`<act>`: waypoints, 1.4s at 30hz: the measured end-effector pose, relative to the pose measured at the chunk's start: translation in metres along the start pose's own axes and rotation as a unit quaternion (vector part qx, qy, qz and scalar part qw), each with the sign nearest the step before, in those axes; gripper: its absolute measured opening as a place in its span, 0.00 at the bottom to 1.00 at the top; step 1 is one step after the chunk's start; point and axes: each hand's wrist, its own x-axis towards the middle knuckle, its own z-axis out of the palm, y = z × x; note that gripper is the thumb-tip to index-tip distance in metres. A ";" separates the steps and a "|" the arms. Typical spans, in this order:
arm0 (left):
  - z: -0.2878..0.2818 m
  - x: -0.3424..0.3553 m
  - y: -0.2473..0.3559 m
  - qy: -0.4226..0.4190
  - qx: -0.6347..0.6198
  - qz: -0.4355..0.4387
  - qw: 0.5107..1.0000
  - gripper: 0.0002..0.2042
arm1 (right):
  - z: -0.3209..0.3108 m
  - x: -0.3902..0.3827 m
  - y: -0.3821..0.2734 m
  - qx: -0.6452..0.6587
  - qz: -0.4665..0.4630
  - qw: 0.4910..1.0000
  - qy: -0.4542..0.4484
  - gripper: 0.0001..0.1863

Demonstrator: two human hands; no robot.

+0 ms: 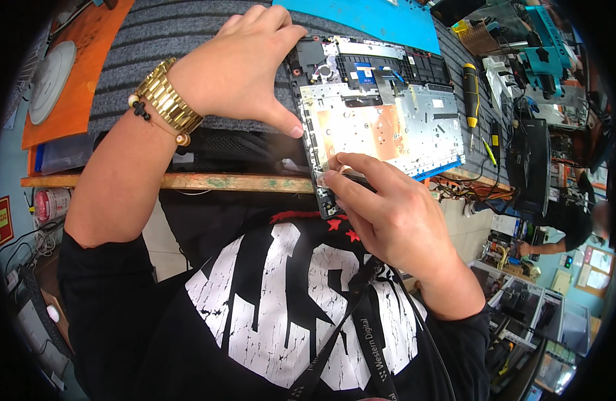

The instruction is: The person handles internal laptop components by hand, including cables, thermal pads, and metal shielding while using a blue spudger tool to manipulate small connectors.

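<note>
An opened laptop base (388, 120), its metal inner plate bare, lies on a grey ribbed mat (174, 40) and hangs over the bench edge toward me. My left hand (234, 67), with a gold watch on the wrist, grips the base's left edge between thumb and fingers. My right hand (381, 207) pinches a thin dark tool (351, 177) at the base's near left corner, where a strip of clear film (325, 167) lifts off the plate.
A yellow-and-black screwdriver (470, 93) lies right of the laptop. A blue mat (381, 20) sits behind, an orange board (87, 73) with a round disc at left. Cluttered tools and a dark monitor (529, 164) stand at right; another person (569, 227) works lower right.
</note>
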 end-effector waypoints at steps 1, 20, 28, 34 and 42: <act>0.000 0.000 0.000 -0.001 -0.001 0.000 1.000 0.71 | 0.000 0.000 -0.001 -0.005 -0.001 1.000 0.001 0.22; 0.002 0.000 0.002 0.003 -0.001 -0.006 1.000 0.68 | 0.003 -0.004 -0.002 -0.009 0.005 1.000 0.004 0.24; 0.001 0.001 0.004 0.006 -0.010 0.001 1.000 0.67 | 0.013 -0.006 0.007 -0.028 -0.022 0.999 0.022 0.25; 0.003 0.002 0.002 0.009 -0.024 0.007 1.000 0.67 | 0.024 -0.008 0.011 -0.059 -0.052 0.996 0.040 0.26; 0.004 0.004 0.001 -0.004 -0.024 -0.001 1.000 0.67 | 0.028 -0.003 0.009 -0.057 -0.053 0.996 0.049 0.25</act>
